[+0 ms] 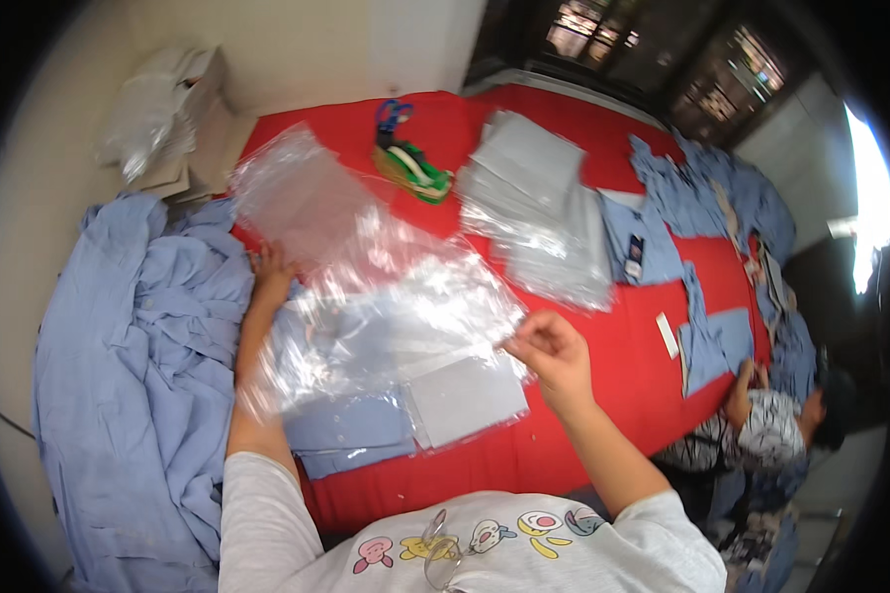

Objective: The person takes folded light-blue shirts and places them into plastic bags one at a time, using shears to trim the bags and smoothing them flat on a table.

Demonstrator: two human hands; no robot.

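A clear plastic bag (445, 282) hangs stretched and glinting over the middle of the table, smeared by motion. My right hand (552, 358) pinches its right edge between thumb and fingers. To the left, my left hand (273, 273) has its fingers spread beside the flat clear bags (297, 193) at the back left; whether it presses on them is hard to see. Below the raised bag lies a folded light-blue shirt (351, 430), partly covered by the film. Beside it rests a pale grey flat sheet (470, 395) with clear plastic around its edge.
Blue garments heap up at the left (138, 395). A stack of bagged pieces (529, 168) sits at the back, near a green tape dispenser (412, 170) and blue-handled scissors (392, 115). Further right are a folded shirt (638, 237) and a co-worker (761, 420) handling blue cloth.
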